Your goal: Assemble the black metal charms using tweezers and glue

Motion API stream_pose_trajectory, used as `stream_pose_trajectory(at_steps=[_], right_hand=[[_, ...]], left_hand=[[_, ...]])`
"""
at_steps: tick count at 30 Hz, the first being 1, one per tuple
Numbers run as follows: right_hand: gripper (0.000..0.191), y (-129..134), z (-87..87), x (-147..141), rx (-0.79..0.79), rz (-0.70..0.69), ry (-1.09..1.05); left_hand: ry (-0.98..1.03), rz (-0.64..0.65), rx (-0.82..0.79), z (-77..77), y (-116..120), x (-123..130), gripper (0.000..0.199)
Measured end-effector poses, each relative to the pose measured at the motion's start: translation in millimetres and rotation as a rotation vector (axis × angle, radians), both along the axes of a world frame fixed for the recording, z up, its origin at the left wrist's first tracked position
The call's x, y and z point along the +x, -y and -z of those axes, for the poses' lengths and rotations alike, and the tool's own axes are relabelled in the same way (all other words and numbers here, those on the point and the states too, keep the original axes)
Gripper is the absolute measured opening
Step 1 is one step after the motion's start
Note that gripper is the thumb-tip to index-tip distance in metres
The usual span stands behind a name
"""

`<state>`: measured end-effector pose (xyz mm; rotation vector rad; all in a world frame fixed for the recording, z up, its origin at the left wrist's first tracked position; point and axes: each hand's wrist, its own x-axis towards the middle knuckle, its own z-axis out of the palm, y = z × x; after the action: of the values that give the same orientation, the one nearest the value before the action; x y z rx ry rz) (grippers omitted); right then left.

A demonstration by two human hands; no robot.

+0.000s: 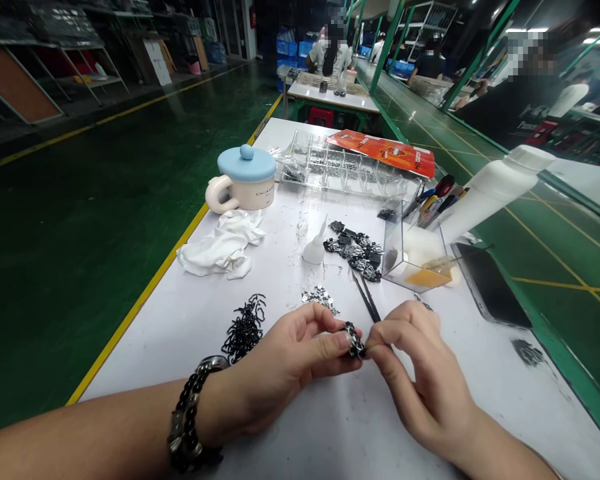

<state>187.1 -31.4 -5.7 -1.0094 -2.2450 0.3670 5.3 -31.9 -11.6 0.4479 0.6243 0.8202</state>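
Observation:
My left hand (300,347) is closed around a small black-and-silver assembly (354,341), held between thumb and fingers. Thumb and forefinger of my right hand (420,373) pinch together at the assembly's right edge; whatever lies between them is too small to make out. Black tweezers (366,297) point away from me beside the right hand, their rear end hidden behind it. Beyond the hands are a pile of similar black-and-silver assemblies (355,248) and scattered small silver pieces (320,298). Curved black pieces (245,327) lie heaped left of my left hand.
A white nozzle bottle (314,248), white cloth (223,245) and blue-lidded mug (247,177) stand on the white table. Behind is a clear compartment tray (325,180) with an orange packet (385,152). Rightward are a clear box (415,260), large white bottle (500,187) and phone (493,283).

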Motion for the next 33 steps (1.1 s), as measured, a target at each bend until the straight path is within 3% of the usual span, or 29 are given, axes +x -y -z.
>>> stream_pose_trajectory(at_steps=[5,12,23,33], right_hand=[[0.011,-2,0.1,1,0.074,-0.017,0.045],[0.013,3,0.8,-3,-0.14,-0.003,-0.054],[0.012,7,6.8,-8,-0.099,0.072,-0.168],[0.012,8,10.0,-8,0.05,0.087,-0.099]], left_hand=[[0.01,0.019,-0.023,0.2,0,1,0.017],[0.03,0.004,-0.017,0.8,1,0,0.015],[0.03,-0.002,-0.011,-0.4,0,1,0.015],[0.042,0.002,-0.028,-0.7,1,-1,0.016]])
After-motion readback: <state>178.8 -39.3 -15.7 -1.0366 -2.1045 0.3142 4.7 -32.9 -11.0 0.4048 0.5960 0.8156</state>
